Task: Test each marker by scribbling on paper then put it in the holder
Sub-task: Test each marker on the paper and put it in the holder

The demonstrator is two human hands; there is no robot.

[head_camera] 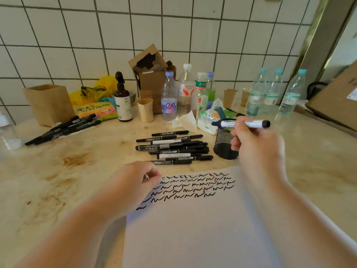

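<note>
My right hand (253,144) grips a white-barrelled black marker (241,124), held level just above the black mesh holder (224,146). The holder stands to the right of a pile of several black markers (173,147) on the counter. In front of me lies a white paper (193,229) with rows of black scribbles (193,186) across its top. My left hand (135,182) rests on the paper's upper left corner, fingers curled with nothing in them. Another group of black markers (63,128) lies at the far left.
Along the tiled wall stand several plastic water bottles (169,95), a dark spray bottle (122,99), paper cups (145,110), a brown box (49,103), torn cardboard boxes (150,74), tissues (183,120) and a snack bag (96,111). A large cardboard box (336,101) sits at right.
</note>
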